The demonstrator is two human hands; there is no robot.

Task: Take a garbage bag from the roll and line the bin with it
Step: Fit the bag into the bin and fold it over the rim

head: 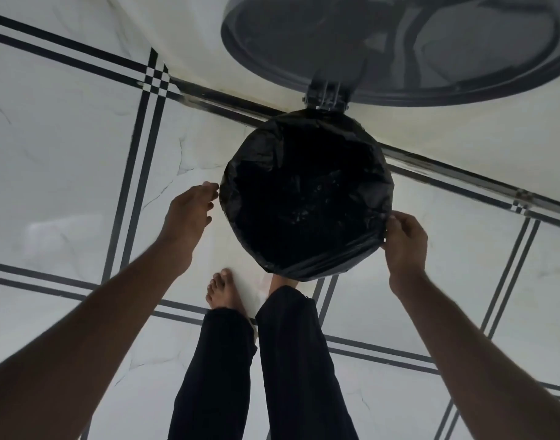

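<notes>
A round pedal bin stands on the floor in front of me, its mouth and rim covered by a black garbage bag [304,198] folded over the edge. The bin's dark lid [399,49] stands raised behind it on a hinge [326,98]. My left hand [189,211] hovers at the left side of the rim, fingers spread, fingertips just beside the bag and holding nothing. My right hand [405,242] pinches the bag's folded edge at the lower right of the rim. No roll of bags is in view.
White marble-look floor tiles with dark double stripes [139,160] surround the bin. A pale wall [183,33] rises behind the lid. My bare left foot [223,290] and dark trouser legs [291,360] are just below the bin; the right foot is tucked under its front.
</notes>
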